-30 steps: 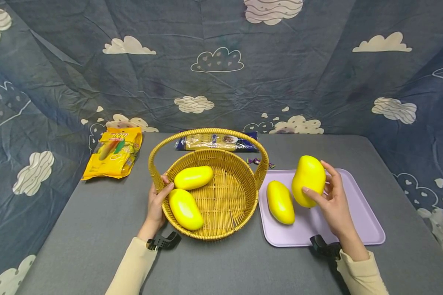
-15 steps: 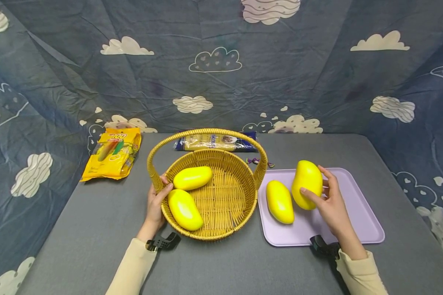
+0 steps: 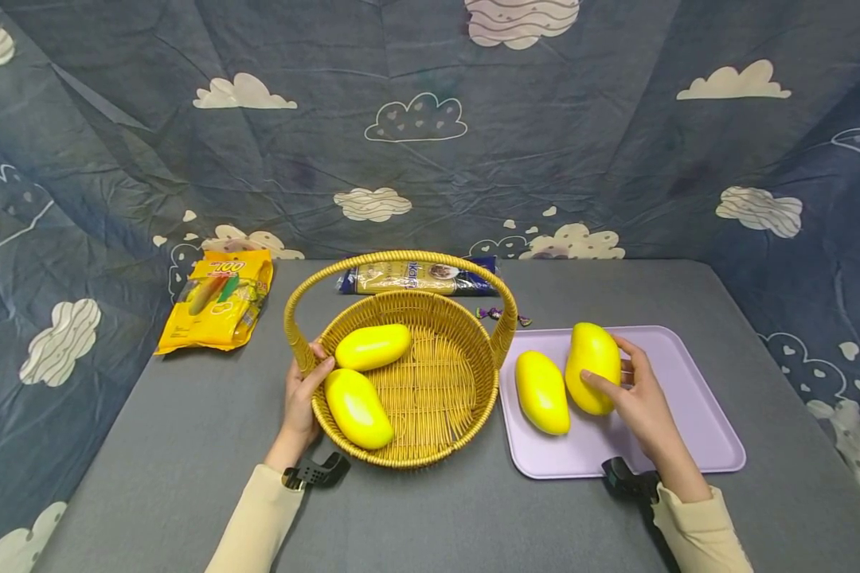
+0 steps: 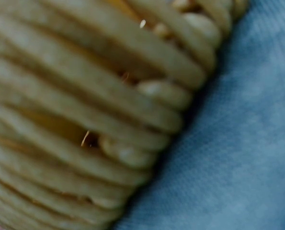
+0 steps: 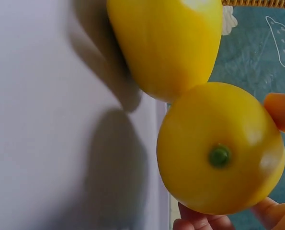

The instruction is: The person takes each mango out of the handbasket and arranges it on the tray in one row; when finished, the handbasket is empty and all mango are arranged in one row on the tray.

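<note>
My left hand (image 3: 302, 402) grips the left side of a woven basket (image 3: 430, 455), thumb over the rim by the handle's base. Inside the basket's left half lie two yellow mangoes, an upper mango (image 3: 373, 347) and a lower mango (image 3: 358, 408). Over the lilac tray (image 3: 695, 430), my right hand (image 3: 641, 402) holds a third mango (image 3: 592, 368) between thumb and fingers. Its green stem end (image 5: 220, 155) faces the right wrist camera, and its shadow falls on the tray. Another mango (image 3: 541, 392) lies at the tray's left side. Basket weave (image 4: 85, 96) fills most of the left wrist view.
A yellow snack bag (image 3: 218, 302) lies at the back left of the grey table (image 3: 430, 525). Behind the basket is a long blue and gold packet (image 3: 401, 277). Purple wrapped candy (image 3: 490, 313) lies behind the tray, near the basket handle. A cloud-patterned cloth (image 3: 430, 175) hangs behind.
My right hand has lowered the held mango toward the tray, nearer the mango lying there. My left hand and the basket stay in place.
</note>
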Demonstrator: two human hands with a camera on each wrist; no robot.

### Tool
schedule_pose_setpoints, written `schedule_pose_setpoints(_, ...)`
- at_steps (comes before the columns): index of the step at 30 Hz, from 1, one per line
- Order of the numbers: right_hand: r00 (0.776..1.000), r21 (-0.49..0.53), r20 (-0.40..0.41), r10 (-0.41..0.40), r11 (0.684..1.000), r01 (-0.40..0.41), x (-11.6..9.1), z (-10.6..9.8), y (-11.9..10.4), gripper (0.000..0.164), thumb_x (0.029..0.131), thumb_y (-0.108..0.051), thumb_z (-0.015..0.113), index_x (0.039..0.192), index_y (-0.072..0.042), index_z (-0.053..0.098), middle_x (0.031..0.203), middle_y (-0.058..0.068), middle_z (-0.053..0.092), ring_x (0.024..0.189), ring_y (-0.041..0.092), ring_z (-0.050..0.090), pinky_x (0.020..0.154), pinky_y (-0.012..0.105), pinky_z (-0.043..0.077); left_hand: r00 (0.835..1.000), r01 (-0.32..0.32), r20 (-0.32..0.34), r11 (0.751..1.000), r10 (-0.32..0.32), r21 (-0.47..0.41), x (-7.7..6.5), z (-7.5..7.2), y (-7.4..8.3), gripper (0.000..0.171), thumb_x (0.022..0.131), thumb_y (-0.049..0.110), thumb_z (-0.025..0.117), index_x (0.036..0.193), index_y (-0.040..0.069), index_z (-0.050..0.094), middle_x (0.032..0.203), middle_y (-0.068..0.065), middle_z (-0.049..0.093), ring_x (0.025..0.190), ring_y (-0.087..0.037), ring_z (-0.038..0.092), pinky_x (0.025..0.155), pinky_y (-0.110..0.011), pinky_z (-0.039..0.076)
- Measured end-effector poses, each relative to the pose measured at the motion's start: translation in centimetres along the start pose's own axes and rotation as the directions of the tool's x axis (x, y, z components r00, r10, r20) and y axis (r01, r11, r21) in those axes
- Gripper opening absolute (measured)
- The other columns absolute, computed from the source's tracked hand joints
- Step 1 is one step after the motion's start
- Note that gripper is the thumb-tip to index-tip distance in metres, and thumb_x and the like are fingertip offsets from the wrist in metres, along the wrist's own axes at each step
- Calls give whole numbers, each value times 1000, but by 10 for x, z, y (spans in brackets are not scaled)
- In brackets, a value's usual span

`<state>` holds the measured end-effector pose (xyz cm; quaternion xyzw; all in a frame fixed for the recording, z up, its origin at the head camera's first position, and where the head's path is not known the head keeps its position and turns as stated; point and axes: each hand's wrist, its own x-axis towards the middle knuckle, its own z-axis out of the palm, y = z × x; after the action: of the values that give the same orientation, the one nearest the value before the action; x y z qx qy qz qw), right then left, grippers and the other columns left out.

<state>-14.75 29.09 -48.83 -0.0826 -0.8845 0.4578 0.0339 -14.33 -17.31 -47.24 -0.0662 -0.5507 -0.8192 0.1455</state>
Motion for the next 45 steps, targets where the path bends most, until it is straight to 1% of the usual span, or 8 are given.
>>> schedule_pose_setpoints(10,998,-29,55,43,999,-42,-4,-5,-5,91,83,-56,64,151,-15,18,131,24,38,110,39,37,78,47,34,1000,9,4,1000,-9,-4,0,0,1,11,91,0,55,97,1,47,91,-4,44,83,-15,41,76,-25,35)
schedule_pose_setpoints(17,988,-24,117,100,995,-98,-27,-13,-53,83,89,-43,62,148,-4,18,128,27,40,106,36,40,76,37,37,1000,20,-7,1000,-21,-9,0,0,1,12,91,2,57,98,1,47,94,-7,43,86,-15,42,79,-25,34)
schedule_pose_setpoints(20,983,-23,144,117,993,-115,-31,-14,-59,80,90,-40,60,146,-1,20,129,28,40,106,36,42,77,38,39,1000,17,-5,1000,-18,-12,0,0,1,13,91,3,58,98,0,47,94,-7,43,86,-15,41,78,-25,34)
schedule_pose_setpoints(24,976,-28,175,127,992,-124,-32,-15,-59,80,91,-41,59,146,0,19,130,30,38,109,38,42,80,39,39,1000,10,3,1000,-10,-21,0,0,1,12,91,3,57,97,1,47,94,-7,43,85,-15,41,78,-25,34)
schedule_pose_setpoints(29,976,-42,186,115,993,-109,-32,-16,-59,80,92,-41,59,145,2,19,130,31,39,106,37,43,73,34,41,1000,6,8,1000,-6,-21,0,0,1,14,91,3,58,98,-1,46,93,-6,44,85,-15,42,77,-24,35)
schedule_pose_setpoints(36,965,-49,221,144,989,-137,-34,-19,-58,81,93,-45,55,144,5,18,129,29,34,101,35,40,66,31,43,1000,-9,24,1000,10,-25,1,-1,1,19,91,4,58,98,-5,44,92,-6,44,83,-14,41,76,-24,35)
schedule_pose_setpoints(40,959,-74,234,158,987,-145,-34,-19,-54,82,93,-48,53,144,6,18,129,29,32,105,37,38,71,35,42,1000,-9,24,1000,9,-25,1,-1,0,17,91,4,58,98,-4,45,91,-6,44,83,-15,41,76,-24,34)
schedule_pose_setpoints(45,954,-91,243,173,984,-155,-26,-18,-32,88,90,-56,53,145,3,19,133,30,30,114,42,35,86,50,40,1000,-5,20,1000,5,-13,1,-1,-1,21,90,6,59,99,-6,43,92,-6,43,84,-15,41,76,-25,34)
